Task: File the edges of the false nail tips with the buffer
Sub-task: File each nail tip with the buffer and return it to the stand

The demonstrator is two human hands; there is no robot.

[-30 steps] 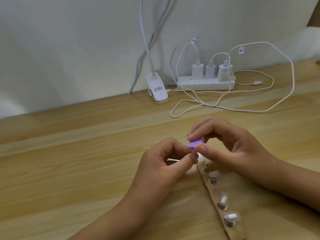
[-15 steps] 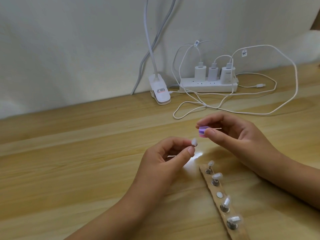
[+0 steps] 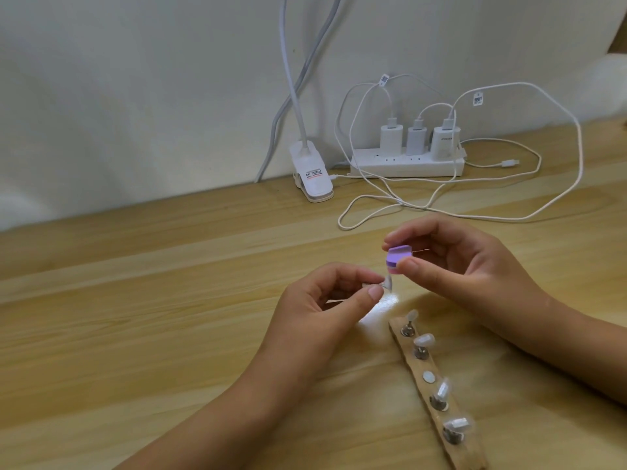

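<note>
One small purple block of a buffer [image 3: 499, 258], pink along its bottom, is pinched in the narrow grip of the right hand [image 3: 475, 266] above the counter [image 3: 169, 334]. Just below it, the left hand [image 3: 322, 317] pinches one clear nail tip [image 3: 489, 283]. Four more nail tips [image 3: 424, 340] stand on metal pegs along one wooden strip [image 3: 415, 368].

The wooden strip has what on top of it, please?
Four metal stands sit on the wooden strip, each carrying a nail tip; one spot shows a bare disc. The stands cover whatever lies beneath them.
</note>
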